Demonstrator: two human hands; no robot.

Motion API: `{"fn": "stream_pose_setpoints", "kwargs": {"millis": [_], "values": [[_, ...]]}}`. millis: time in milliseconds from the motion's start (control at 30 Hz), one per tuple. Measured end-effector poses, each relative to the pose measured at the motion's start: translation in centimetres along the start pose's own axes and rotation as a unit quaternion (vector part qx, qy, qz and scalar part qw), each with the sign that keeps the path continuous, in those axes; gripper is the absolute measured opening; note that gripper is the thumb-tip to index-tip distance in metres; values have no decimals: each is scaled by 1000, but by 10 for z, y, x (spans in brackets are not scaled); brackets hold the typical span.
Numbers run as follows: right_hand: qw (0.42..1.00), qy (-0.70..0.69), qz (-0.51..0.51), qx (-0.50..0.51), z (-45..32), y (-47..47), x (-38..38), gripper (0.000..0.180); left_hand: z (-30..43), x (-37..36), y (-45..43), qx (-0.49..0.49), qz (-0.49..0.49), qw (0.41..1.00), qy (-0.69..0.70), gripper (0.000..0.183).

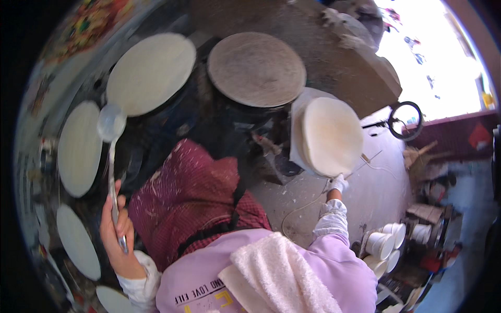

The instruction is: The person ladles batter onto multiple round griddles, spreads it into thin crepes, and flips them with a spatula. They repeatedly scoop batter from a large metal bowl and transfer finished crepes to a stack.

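Observation:
My left hand [117, 231] is closed round the handle of a long metal ladle [112, 125], whose bowl is over the gap between two round griddles. Pale batter covers the upper griddle [150, 74] and the left griddle [80, 148]. At the top middle, a round griddle [256, 69] shows a bare brownish surface. My right hand [337, 184], in a white glove, touches the lower edge of a stack of round flatbreads [332, 135] lying on a white sheet [298, 117]. Whether its fingers grip the edge cannot be told.
More pale round surfaces [78, 241] stand at the lower left. A ring light [405, 120] is beyond the flatbreads. White buckets [380, 244] stand at the lower right. A cord [291, 215] lies on the floor, and a large cardboard box [360, 74] is at the upper right.

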State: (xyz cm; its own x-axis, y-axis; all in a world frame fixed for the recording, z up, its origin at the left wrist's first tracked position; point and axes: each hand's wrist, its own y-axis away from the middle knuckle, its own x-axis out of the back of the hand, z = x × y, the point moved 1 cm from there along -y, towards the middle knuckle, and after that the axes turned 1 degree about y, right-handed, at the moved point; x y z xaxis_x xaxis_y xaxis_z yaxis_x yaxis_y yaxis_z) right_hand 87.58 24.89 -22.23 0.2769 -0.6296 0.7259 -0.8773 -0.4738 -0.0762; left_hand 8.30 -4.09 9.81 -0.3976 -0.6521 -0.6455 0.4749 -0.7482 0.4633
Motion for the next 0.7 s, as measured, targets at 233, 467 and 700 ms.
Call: {"fn": "stream_pose_setpoints", "kwargs": {"millis": [233, 467, 700], "values": [[964, -191, -163, 87, -180, 170, 4, 36, 7, 4, 39, -39, 60, 997, 36, 44], [728, -275, -532, 334, -353, 474, -44, 38, -37, 45, 116, -105, 211, 972, -18, 39], [253, -144, -870, 398, -277, 711, 63, 58, -208, 104, 248, -274, 355, 876, 176, 37]]}}
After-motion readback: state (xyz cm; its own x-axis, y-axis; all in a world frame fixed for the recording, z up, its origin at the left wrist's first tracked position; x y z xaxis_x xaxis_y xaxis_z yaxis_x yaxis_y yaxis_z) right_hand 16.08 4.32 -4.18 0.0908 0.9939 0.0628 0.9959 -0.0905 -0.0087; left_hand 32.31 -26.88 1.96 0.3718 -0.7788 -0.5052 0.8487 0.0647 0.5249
